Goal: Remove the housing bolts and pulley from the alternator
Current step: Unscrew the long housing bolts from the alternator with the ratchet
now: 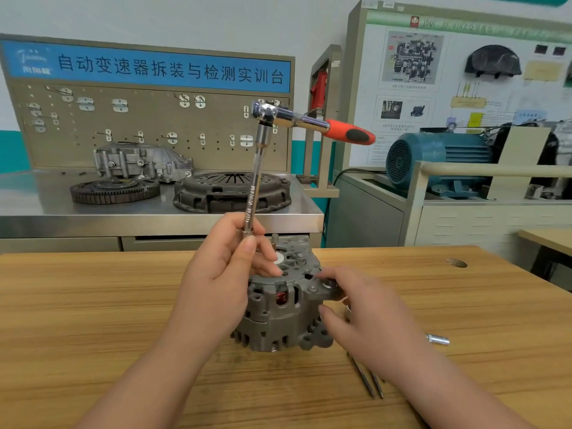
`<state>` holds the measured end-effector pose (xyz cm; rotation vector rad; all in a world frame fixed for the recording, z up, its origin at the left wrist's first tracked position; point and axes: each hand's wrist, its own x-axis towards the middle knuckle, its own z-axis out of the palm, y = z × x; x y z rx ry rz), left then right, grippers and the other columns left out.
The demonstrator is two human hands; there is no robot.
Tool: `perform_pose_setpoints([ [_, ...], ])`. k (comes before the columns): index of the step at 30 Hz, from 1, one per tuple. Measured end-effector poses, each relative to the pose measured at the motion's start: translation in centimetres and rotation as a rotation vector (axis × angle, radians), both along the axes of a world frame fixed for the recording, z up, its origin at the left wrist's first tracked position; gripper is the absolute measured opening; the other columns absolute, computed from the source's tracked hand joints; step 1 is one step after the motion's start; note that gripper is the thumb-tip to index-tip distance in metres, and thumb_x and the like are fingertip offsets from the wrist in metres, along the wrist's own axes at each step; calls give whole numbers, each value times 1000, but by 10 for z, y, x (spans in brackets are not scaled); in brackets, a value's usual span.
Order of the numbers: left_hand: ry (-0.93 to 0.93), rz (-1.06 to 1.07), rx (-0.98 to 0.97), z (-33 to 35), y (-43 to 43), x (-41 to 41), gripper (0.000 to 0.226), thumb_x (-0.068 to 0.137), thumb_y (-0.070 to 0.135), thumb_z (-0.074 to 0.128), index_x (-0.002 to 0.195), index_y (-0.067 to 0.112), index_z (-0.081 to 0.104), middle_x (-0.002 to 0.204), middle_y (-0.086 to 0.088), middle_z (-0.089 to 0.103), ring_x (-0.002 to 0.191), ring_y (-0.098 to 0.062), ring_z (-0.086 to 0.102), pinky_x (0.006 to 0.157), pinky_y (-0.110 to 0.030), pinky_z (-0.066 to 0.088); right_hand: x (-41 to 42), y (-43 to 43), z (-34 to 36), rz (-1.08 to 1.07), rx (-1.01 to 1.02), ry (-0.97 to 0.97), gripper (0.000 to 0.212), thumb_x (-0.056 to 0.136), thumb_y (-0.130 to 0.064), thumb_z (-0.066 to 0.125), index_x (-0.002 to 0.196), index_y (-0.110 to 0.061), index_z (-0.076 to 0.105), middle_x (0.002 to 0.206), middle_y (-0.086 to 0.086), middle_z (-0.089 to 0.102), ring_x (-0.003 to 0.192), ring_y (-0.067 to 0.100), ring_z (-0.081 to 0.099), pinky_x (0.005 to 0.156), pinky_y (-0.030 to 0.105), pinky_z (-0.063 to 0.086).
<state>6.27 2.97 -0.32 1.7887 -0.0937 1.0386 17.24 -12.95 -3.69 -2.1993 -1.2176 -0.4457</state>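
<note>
A blue banner (148,68) across the top of the pegboard (148,131) behind the steel worktop (37,196) carries large white Chinese characters: 自动变速器拆装与检测实训台. At the banner's left end a pale logo (34,60) with small characters under it is too blurred to read. The chrome extension bar (253,193) bears engraved lettering along its shaft, too small to make out. On the display board (464,88) at right, the green header strip (464,26) holds a red emblem (414,21) and a faint title line; it and the captions under the diagrams are illegible.

One alternator (278,320), one ratchet (297,117), two bolts (365,377)
</note>
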Motion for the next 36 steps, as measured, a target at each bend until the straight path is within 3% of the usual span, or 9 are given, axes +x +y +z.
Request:
perform_pose_setpoints([
  [4, -6, -1, 7, 0, -1, 0, 29, 101, 4, 35, 92, 24, 54, 74, 8, 67, 72, -11, 69, 69, -17, 53, -26, -5, -5, 19, -71, -96, 42, 87, -37, 57, 129, -37, 51, 120, -25, 56, 109, -2, 49, 82, 2, 27],
  [9, -10, -4, 11, 0, 0, -1, 28, 101, 4, 36, 90, 23, 52, 77, 6, 70, 82, -15, 71, 78, -21, 54, -53, 3, -9, 81, -69, -221, 56, 67, -38, 66, 122, -28, 63, 121, -16, 66, 110, 8, 61, 90, 28, 51],
  [17, 57, 13, 68, 2, 2, -3, 29, 100, 1, 36, 88, 24, 49, 86, 7, 73, 91, -9, 70, 71, -6, 44, -67, 26, -15, 153, -56, -284, 63, 62, -37, 70, 124, -26, 66, 125, -12, 65, 112, 11, 63, 91, 31, 53],
  [21, 102, 33, 106, 1, 5, -3, 41, 100, 6, 38, 84, 41, 53, 92, 9, 73, 96, -6, 69, 83, -16, 48, -65, 28, -14, 175, -52, -279, 56, 68, -37, 68, 124, -29, 65, 126, -15, 64, 114, 6, 59, 97, 24, 47],
  [24, 150, 3, 101, -2, 5, -1, 48, 100, 12, 40, 77, 52, 54, 99, 12, 74, 103, -6, 68, 94, -33, 48, -52, 22, 2, 293, 181, 0, 38, 81, -37, 53, 117, -37, 64, 117, -28, 62, 112, -9, 52, 97, 13, 42],
  [27, 200, 15, 131, -4, 2, 0, 32, 100, 13, 42, 91, 41, 54, 107, 18, 72, 109, -8, 65, 97, -45, 48, -32, 20, 31, 355, 510, 376, 37, 82, -40, 58, 118, -45, 58, 112, -30, 63, 109, -8, 56, 91, 19, 49],
  [30, 221, 32, 165, -4, -1, 2, 16, 101, 16, 43, 97, 27, 53, 113, 26, 68, 87, -18, 69, 85, -52, 52, -20, 31, 60, 505, 595, 621, 52, 83, -40, 57, 134, -41, 45, 120, -23, 64, 113, -7, 57, 89, 13, 49],
  [32, 243, 50, 208, -3, -2, 2, 17, 100, 18, 43, 89, 30, 49, 114, 29, 66, 76, -25, 66, 75, -54, 52, -21, 44, 77, 655, 672, 731, 45, 87, -38, 55, 130, -41, 44, 121, -11, 67, 115, 4, 61, 95, 26, 50],
  [36, 307, 11, 227, -4, 1, 4, 15, 101, 20, 44, 109, 22, 55, 105, -3, 69, 98, -35, 62, 85, -59, 48, -29, 66, 100, 957, 855, 1071, 40, 88, -51, 50, 122, -29, 50, 105, 10, 72, 89, 22, 70, 78, 31, 56],
])
